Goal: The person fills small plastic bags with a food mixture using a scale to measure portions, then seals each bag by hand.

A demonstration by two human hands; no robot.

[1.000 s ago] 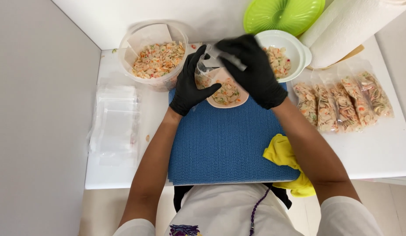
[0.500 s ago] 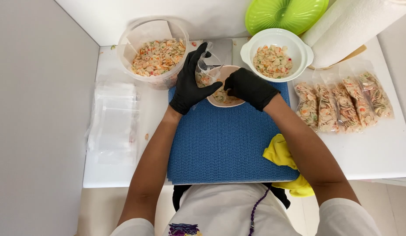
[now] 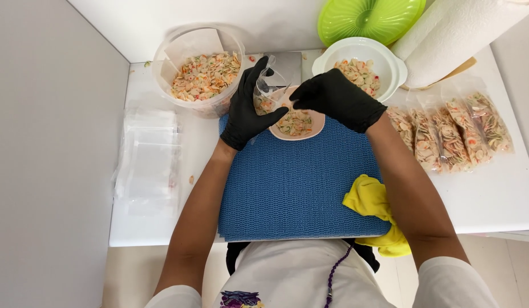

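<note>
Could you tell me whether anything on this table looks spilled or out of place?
Yes, slightly. A few loose pasta pieces lie on the white table left of the blue mat, with more crumbs behind the clear tub. The yellow cloth hangs over the table's front edge. Nothing looks damaged.

four filled bags [image 3: 450,134], two bowls [image 3: 390,57], two hands [image 3: 250,108]

Both gloved hands, left hand [image 3: 247,111] and right hand [image 3: 334,98], hold a clear bag [image 3: 268,91] over a pink bowl [image 3: 297,123].
</note>
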